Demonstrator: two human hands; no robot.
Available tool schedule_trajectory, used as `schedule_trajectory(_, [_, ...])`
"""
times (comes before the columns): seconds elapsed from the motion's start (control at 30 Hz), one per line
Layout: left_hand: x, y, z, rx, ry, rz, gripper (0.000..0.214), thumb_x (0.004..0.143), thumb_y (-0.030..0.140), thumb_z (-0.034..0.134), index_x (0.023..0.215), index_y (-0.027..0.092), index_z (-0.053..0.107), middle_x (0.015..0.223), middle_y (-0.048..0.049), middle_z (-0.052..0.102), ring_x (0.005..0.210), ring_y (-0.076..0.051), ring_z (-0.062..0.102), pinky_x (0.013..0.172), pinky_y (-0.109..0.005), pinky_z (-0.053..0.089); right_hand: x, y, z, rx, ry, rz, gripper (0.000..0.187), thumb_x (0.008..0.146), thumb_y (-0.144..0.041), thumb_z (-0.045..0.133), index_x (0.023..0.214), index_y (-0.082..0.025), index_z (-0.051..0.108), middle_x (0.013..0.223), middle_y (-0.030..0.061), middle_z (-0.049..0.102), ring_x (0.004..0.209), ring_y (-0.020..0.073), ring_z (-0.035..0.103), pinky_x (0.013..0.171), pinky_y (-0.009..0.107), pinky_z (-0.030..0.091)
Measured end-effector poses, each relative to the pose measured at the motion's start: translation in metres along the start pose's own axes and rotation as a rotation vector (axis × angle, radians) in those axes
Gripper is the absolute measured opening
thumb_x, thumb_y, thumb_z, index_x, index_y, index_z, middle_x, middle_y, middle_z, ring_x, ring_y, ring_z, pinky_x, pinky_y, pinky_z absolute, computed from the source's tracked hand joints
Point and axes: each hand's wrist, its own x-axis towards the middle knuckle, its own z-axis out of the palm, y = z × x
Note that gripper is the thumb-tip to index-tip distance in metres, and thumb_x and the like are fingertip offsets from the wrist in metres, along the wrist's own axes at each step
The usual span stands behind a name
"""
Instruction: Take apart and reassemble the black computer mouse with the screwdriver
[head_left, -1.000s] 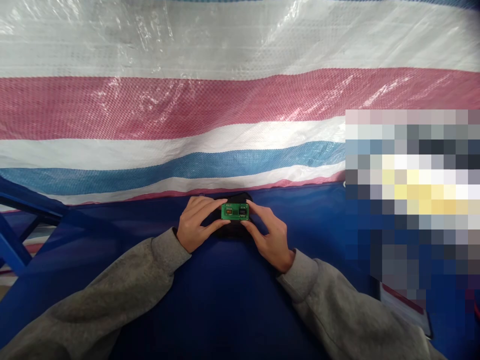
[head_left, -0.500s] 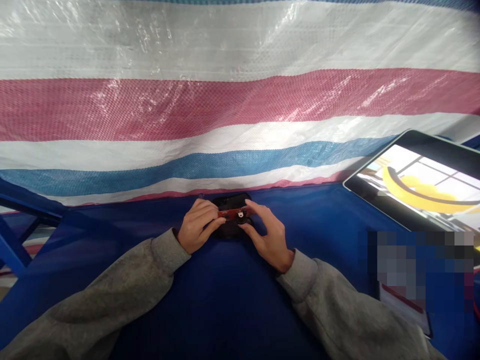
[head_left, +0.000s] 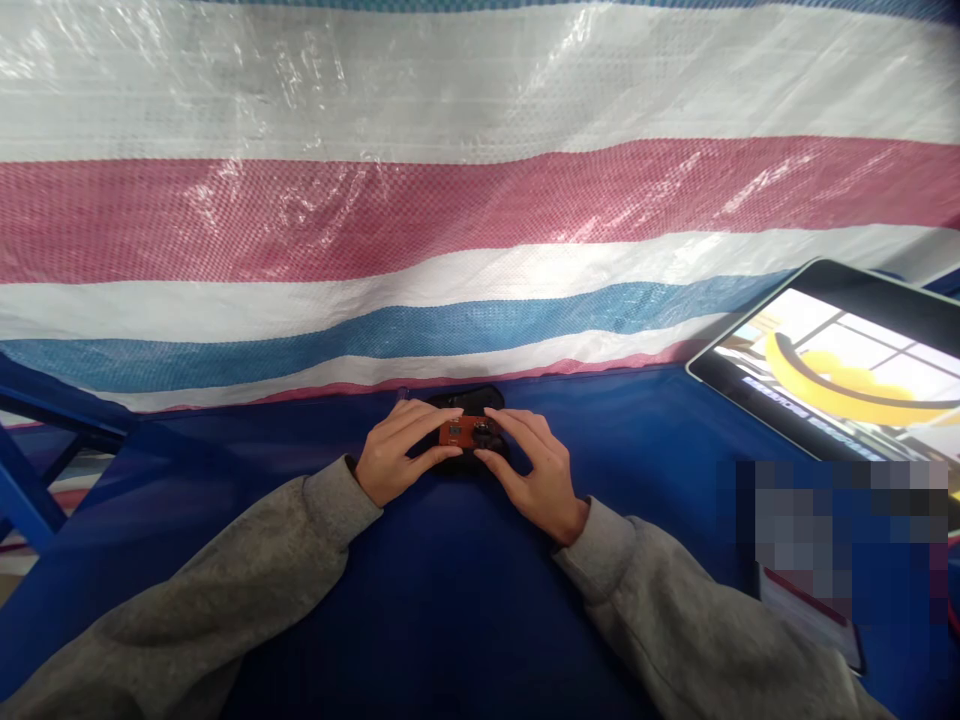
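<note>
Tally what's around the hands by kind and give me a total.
Left hand and right hand: 2
Red circuit board: 1
Black pad: 1
Tablet: 1
Total: 5

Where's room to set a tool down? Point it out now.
Blue cover shows between the right hand and the tablet, and between the left hand and the blue frame. It's crowded between the hands, at the red board on the black pad.
</note>
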Motion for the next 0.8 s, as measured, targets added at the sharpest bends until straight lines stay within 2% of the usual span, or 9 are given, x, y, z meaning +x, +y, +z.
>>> schedule_trajectory(0.1, [0.0, -0.001, 0.0, 0.018, -0.029, -0.016, 0.037, 0.085, 0.031, 0.069, 0.12, 0.019, 0.063, 0.096, -0.0086, 0.074, 0.086, -0.021, 0.068, 0.076, -0.035, 0.053, 0.0, 0.0, 0.0, 0.003, -0.015, -0.02, 0.039, 0.09, -0.024, 0.063, 0.129, -0.026, 0.058, 0.117, 0.0096, 0.066, 0.107, 0.0245, 0.063, 0.092, 0.042, 0.052])
schedule_trajectory(0.2, [-0.001, -0.001, -0.001, 0.046, -0.052, -0.041, 0.037, 0.085, 0.036, 0.068, 0.118, 0.02, 0.063, 0.096, -0.0081, 0.074, 0.086, -0.021, 0.068, 0.076, -0.036, 0.052, 0.0, 0.0, -0.001, -0.017, -0.019, -0.039, 0.031, 0.09, -0.023, 0.062, 0.121, -0.027, 0.064, 0.112, 0.0079, 0.068, 0.103, 0.0242, 0.065, 0.09, 0.042, 0.052])
schedule_trajectory(0.37, [-0.004, -0.001, -0.002, 0.072, 0.049, -0.12, 0.032, 0.083, 0.03, 0.071, 0.112, 0.019, 0.063, 0.1, -0.009, 0.072, 0.093, -0.023, 0.066, 0.083, -0.04, 0.051, 0.0, 0.002, -0.008, -0.086, 0.035, 0.033, 0.022, 0.088, -0.025, 0.064, 0.11, -0.024, 0.065, 0.105, 0.0082, 0.07, 0.099, 0.0257, 0.064, 0.087, 0.044, 0.048])
schedule_trajectory(0.57, [-0.004, -0.001, -0.003, 0.065, 0.08, -0.103, 0.013, 0.083, 0.023, 0.069, 0.095, 0.019, 0.066, 0.092, -0.0071, 0.07, 0.086, -0.021, 0.065, 0.079, -0.038, 0.05, 0.001, -0.001, -0.011, -0.148, -0.124, -0.025, 0.017, 0.081, -0.02, 0.061, 0.097, -0.02, 0.061, 0.095, 0.0057, 0.069, 0.091, 0.0245, 0.063, 0.079, 0.041, 0.041])
schedule_trajectory(0.67, [-0.003, -0.001, -0.005, 0.044, 0.034, -0.046, 0.009, 0.082, 0.023, 0.07, 0.089, 0.019, 0.067, 0.088, -0.0064, 0.07, 0.083, -0.02, 0.064, 0.077, -0.037, 0.049, 0.001, -0.001, -0.01, -0.19, -0.181, -0.025, 0.018, 0.077, -0.018, 0.061, 0.095, -0.019, 0.06, 0.092, 0.0057, 0.069, 0.091, 0.0256, 0.06, 0.075, 0.04, 0.037])
schedule_trajectory(0.8, [-0.004, 0.001, -0.005, -0.011, -0.134, 0.078, 0.013, 0.08, 0.032, 0.073, 0.084, 0.02, 0.068, 0.08, -0.0049, 0.069, 0.077, -0.019, 0.062, 0.071, -0.036, 0.046, 0.0, 0.001, -0.009, -0.238, -0.236, 0.002, 0.019, 0.074, -0.017, 0.06, 0.093, -0.019, 0.06, 0.089, 0.0058, 0.068, 0.092, 0.0267, 0.056, 0.074, 0.04, 0.035])
